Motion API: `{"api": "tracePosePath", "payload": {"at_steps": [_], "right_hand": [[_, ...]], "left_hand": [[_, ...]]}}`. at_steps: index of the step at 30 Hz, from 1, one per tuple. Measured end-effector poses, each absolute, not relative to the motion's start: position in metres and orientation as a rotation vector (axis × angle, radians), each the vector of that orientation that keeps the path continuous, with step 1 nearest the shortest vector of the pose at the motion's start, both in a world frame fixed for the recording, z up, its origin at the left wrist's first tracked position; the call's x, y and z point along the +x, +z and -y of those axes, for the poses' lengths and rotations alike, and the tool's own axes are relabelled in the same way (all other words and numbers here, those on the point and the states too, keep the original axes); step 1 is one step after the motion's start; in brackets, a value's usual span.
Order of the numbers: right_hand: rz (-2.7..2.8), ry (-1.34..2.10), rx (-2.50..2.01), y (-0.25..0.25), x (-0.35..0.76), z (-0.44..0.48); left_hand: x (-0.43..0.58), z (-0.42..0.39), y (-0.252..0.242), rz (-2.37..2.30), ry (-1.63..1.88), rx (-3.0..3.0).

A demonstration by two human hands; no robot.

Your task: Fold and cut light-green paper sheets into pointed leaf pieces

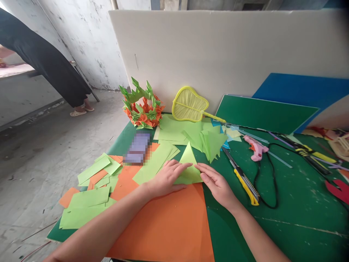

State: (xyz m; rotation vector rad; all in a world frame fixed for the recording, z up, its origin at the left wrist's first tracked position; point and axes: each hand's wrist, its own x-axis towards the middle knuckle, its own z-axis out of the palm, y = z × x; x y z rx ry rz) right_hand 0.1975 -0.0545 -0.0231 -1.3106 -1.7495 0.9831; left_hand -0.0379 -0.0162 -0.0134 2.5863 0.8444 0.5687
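Observation:
A light green sheet of paper (188,155), folded to a triangle with its peak pointing away from me, lies on a large orange sheet (169,222). My left hand (169,177) rests across the triangle's left side, fingers stretched out flat and pressing on it. At the triangle's right edge, my right hand (218,185) has its thumb and fingers closed on the paper. Both hands cover part of the lower fold. Just beyond lies a bunch of folded green triangles (212,143), with flat green sheets (171,129) behind them.
Cut green and orange pieces (89,198) lie left. A utility knife (247,185) and pink glue gun (255,147) are right on the green table (294,203). A folded-paper basket (144,111), yellow fan (189,103) and pixelated object (137,148) stand behind. A person (51,65) leans far left.

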Motion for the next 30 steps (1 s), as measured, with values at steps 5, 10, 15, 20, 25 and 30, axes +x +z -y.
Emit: {"api": "tracePosePath", "payload": {"at_steps": [5,10,15,20,25,30], "right_hand": [[1.708,0.981,-1.332,-0.025,0.201,0.053],[1.688,0.959,-1.332,-0.028,0.202,0.053],[1.569,0.998,-1.320,-0.028,0.201,0.053],[1.456,1.011,-1.295,-0.034,0.204,0.051],[1.431,0.985,-1.279,-0.037,0.206,0.050],[1.414,0.955,-1.287,-0.032,0.204,0.050]], "left_hand": [[-0.039,0.016,-0.018,-0.916,0.680,2.564],[-0.041,0.010,-0.024,-1.069,0.883,2.478],[-0.053,-0.001,-0.027,-1.365,0.975,2.317],[-0.067,-0.013,-0.023,-1.537,0.961,2.252],[-0.071,-0.016,-0.013,-1.637,0.867,2.343],[-0.066,-0.013,-0.009,-1.784,0.817,2.519]]}}
